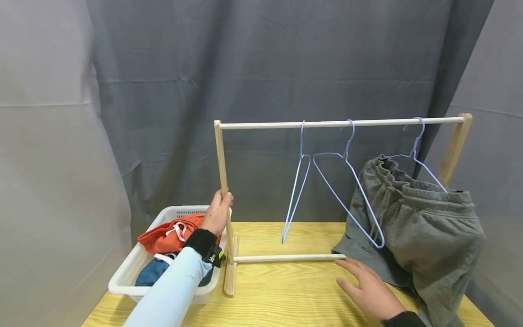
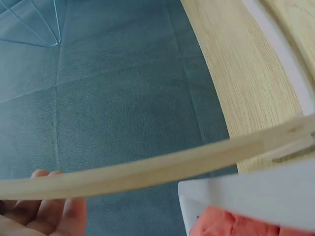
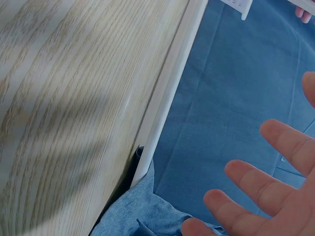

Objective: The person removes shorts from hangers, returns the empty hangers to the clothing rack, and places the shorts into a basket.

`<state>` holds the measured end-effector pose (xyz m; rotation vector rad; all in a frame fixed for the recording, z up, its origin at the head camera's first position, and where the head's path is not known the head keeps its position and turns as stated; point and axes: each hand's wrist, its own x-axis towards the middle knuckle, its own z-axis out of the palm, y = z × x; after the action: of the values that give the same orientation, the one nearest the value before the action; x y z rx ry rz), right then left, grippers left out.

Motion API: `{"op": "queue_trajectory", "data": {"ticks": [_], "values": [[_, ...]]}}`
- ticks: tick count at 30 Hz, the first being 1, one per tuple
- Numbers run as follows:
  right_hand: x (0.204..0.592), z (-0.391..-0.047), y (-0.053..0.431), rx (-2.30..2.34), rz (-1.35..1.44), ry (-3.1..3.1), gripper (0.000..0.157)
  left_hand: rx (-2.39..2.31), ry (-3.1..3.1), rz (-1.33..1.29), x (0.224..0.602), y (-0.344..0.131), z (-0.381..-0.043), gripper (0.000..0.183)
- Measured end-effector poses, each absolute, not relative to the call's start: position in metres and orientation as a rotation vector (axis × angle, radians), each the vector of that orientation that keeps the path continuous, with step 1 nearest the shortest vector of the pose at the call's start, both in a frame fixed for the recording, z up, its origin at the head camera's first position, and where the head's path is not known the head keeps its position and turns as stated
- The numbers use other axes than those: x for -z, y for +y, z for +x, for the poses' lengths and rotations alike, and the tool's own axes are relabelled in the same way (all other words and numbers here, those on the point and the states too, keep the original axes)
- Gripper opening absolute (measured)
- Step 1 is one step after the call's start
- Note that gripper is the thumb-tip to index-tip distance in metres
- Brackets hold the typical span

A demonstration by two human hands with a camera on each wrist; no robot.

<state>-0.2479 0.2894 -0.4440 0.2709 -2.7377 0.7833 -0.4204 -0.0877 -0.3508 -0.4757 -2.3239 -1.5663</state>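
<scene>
wooden rack (image 1: 221,159) shows its top rail (image 1: 261,125) only in head view.

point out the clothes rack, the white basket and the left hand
Clothes rack (image 1: 221,156), head view, on its left upright post
White basket (image 1: 127,289), head view, on its near rim
Left hand (image 1: 217,213), head view, on its back

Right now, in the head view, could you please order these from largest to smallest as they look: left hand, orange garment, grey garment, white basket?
1. Grey garment
2. White basket, by its outline
3. Orange garment, partly covered
4. Left hand
</scene>
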Motion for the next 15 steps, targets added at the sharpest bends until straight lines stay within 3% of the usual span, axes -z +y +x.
{"op": "queue_trajectory", "data": {"ticks": [15], "values": [[0.445, -0.247, 0.289, -0.794, 0.233, -2.773, 0.05, 1.723, -2.162, -0.4, 0.359, -0.072, -0.427, 0.043]]}}
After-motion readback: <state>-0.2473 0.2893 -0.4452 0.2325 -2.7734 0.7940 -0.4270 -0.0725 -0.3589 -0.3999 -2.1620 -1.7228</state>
